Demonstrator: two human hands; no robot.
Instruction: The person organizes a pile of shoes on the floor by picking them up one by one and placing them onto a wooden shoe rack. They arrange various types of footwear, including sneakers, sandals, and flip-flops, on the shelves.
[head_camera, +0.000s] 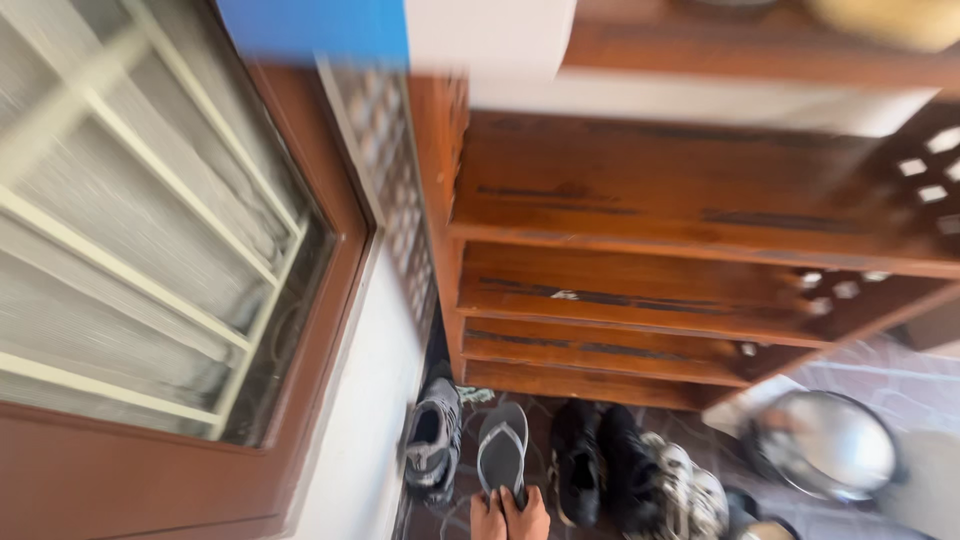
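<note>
Tiled floor (880, 370) runs along the bottom, w/ a white wall (360, 420) at left and a wooden shoe rack (640, 250) above it, slatted shelves bare. Far left: a brown-framed window (170, 250) w/ pale bars. Shoes sit in a row on the floor under the rack. L to R: a grey sneaker (435, 450) just beside the wall, then a grey flip-flop (502, 450), then a pair of black shoes (600, 460), then white-and-black sneakers (690, 495), partly blurred. Further right a shiny round helmet (830, 445) rests on the floor.

Both hands show only at the bottom edge, pressed side by side. Left hand (487, 518) and right hand (528, 515) have fingers on the flip-flop's heel end; grip looks closed on it, though most of each hand is cut off.
</note>
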